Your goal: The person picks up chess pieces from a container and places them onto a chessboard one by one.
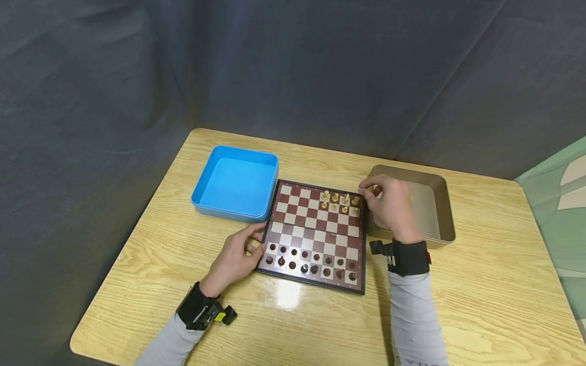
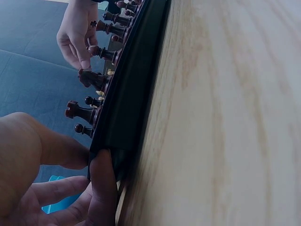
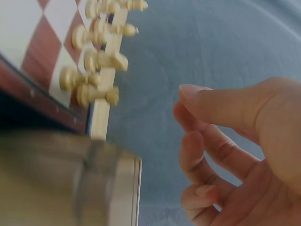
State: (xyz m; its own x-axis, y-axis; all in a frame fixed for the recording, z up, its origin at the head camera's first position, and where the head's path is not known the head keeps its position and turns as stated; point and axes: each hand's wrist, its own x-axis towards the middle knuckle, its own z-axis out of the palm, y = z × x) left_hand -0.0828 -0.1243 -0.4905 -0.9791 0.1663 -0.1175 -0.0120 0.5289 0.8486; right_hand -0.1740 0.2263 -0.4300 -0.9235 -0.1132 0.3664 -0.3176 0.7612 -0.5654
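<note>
A folding chessboard (image 1: pixel 311 222) lies flat on the table. My left hand (image 1: pixel 236 256) holds its near left edge, with thumb and fingertips around the board's dark corner (image 2: pixel 104 141) in the left wrist view. Two rows of dark chess pieces (image 1: pixel 304 268) stand along the near side. At the far right stand several pale chess pieces (image 1: pixel 345 199) in two short rows. My right hand (image 1: pixel 390 203) is raised over the left wall of a brown box (image 1: pixel 446 213), just right of the pale pieces. Its thumb and forefinger (image 3: pixel 225 106) come together, the other fingers loosely curled, and nothing shows between them.
A blue box (image 1: pixel 244 183) stands behind the board's left side. A small pale piece (image 1: pixel 411 198) lies inside the brown box. The wooden table (image 1: pixel 499 284) ends at a dark curtain (image 1: pixel 293 76) at the back.
</note>
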